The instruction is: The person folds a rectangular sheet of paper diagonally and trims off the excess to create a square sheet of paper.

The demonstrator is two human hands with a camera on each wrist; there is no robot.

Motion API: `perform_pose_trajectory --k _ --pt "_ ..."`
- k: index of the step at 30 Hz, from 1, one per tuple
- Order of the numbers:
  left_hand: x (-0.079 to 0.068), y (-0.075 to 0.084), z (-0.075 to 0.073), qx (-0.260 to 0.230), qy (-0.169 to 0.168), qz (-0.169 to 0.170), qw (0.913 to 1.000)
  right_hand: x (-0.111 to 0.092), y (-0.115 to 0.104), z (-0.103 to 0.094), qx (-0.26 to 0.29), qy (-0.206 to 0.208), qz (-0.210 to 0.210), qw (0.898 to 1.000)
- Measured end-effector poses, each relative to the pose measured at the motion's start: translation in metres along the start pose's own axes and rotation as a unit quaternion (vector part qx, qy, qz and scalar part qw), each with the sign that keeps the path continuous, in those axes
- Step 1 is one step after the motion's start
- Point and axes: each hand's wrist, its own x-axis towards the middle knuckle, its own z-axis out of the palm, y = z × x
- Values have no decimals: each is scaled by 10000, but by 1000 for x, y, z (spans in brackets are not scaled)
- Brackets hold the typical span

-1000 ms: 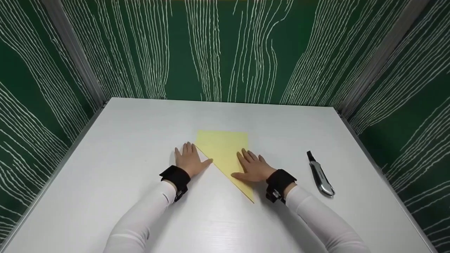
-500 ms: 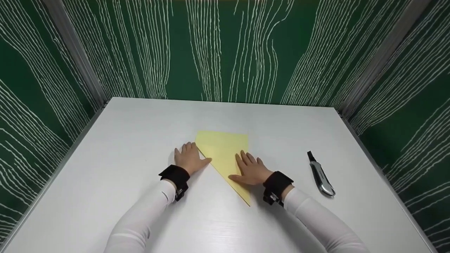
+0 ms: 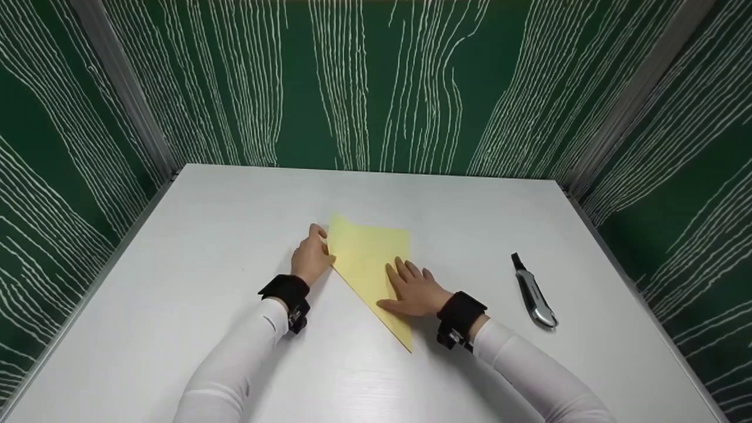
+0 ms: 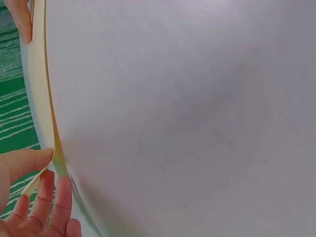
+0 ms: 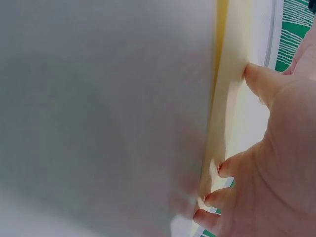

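While my right hand [image 3: 414,291] rests spread, its fingers [image 3: 395,276] lightly apart and pressing on the yellow paper [image 3: 365,258], my left hand [image 3: 310,258] pinches the sheet's left edge, the far-left corner curling up. The paper lies near the middle of the white counter [image 3: 223,235], its slanting edge towards me. Green walls [image 3: 298,88] streaked with pale, wavy lines surround the counter, and grey posts [image 3: 126,82] stand by its far corners. A cutter knife [image 3: 534,296] lies well to the right. Only from the head do I see it, and the paper's whole outline. My left wrist view shows thumb and fingers on opposite sides of the paper; my right one, a deeper yellow band along its edge.
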Motion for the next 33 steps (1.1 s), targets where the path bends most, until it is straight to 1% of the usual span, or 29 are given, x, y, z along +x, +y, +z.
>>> perform_pose_trajectory --k 3,6,9,14,18,23,27,30,33 --pt "3 -3 -2 -681 -150 -298 9971 0 -1 1 1 15 6 10000" --pt "6 -4 -6 -1284 -322 -544 9897 0 -1 1 -13 37 -16 10000" --pt "7 -4 -11 -1700 -501 -686 9818 -1 -1 0 -19 26 -42 10000" --pt "6 -3 -16 -2183 -861 -852 9683 -2 1 -1 13 33 -98 9999" --pt "5 -6 -19 -2449 -1168 -1028 9570 -2 3 -1 18 99 -170 9998" --pt "5 -11 -23 -2690 -1326 -1120 9474 0 9 1 174 184 -292 9993" --pt "5 -12 -24 -2943 -1383 -1110 9391 -1 15 2 371 463 -424 9973" --pt "5 -12 -25 -3030 -1348 -1079 9372 -3 23 4 464 911 -538 9933" --pt "3 -12 -27 -3105 -1270 -1033 9364 -3 34 5 716 1427 -535 9857"
